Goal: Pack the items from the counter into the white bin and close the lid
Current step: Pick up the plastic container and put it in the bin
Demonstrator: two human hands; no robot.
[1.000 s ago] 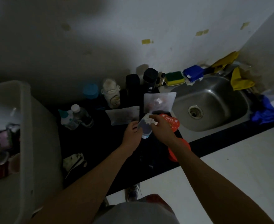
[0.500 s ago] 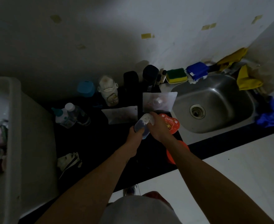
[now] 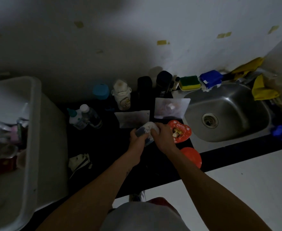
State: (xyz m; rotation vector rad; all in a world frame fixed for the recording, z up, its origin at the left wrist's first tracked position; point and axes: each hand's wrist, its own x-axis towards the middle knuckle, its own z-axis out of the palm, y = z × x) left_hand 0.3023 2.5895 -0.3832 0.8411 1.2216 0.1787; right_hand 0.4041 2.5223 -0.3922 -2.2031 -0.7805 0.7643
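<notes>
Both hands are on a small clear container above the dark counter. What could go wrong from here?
1. The orange disc lies at the front edge of the counter, beside the right forearm; drawing the right hand back could knock it off.
2. The red heart-shaped tin sits close beside that hand, next to the sink; a bump might push it in.
</notes>
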